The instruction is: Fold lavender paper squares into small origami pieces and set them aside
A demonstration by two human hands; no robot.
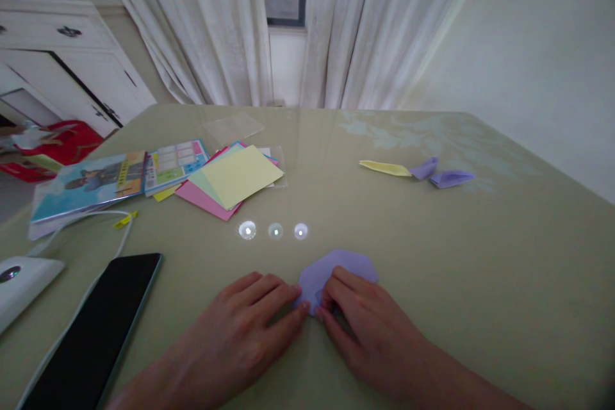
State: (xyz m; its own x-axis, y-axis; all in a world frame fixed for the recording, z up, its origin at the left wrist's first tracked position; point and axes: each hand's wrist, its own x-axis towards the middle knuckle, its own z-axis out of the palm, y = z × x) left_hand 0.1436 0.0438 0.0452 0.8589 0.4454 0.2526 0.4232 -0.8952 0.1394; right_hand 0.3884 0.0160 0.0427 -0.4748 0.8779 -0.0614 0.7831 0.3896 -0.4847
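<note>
A folded purple paper lies on the green table near the front edge. My left hand rests with its fingers together, the fingertips pressing the paper's near left corner. My right hand lies on the paper's near edge, fingers curled and pressing it flat. The fingertips of both hands almost meet over the paper's near corner, which they hide.
A stack of coloured paper sheets and booklets lie at the left. A black tablet and a white device with a cable sit at the near left. Folded yellow and purple pieces lie at the far right.
</note>
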